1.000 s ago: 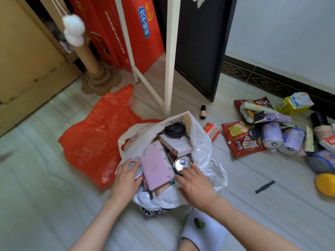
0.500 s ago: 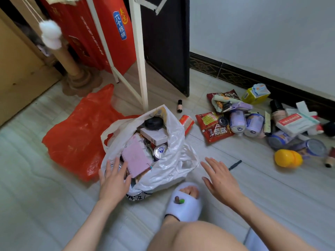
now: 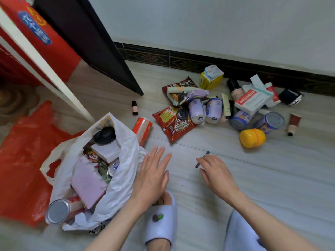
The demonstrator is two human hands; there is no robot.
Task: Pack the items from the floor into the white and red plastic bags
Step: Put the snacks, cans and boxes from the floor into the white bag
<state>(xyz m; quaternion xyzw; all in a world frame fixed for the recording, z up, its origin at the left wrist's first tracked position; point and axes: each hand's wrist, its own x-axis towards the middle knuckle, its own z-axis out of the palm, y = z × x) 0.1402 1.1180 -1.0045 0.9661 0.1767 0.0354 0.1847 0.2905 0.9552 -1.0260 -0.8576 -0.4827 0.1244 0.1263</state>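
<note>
While hands: both have left the white bag [image 3: 125, 160], empty.
Left hand [image 3: 154, 176]: fingers spread, beside bag.
Right hand [image 3: 215, 173]: loosely open, over pen [image 3: 202, 159].
Meaning: next item coming.

My left hand [image 3: 153, 175] is spread flat, palm down, fingers pointing up-frame at lower centre. My right hand [image 3: 216, 173] sits right of it, fingers loosely curled, pointing up-left. Both forearms run in from the bottom edge.

At your 11 o'clock the red box [image 3: 39, 39] carries a blue label, blurred; at 1 o'clock the snack packet [image 3: 175, 124] shows large white characters, unreadable.
</note>
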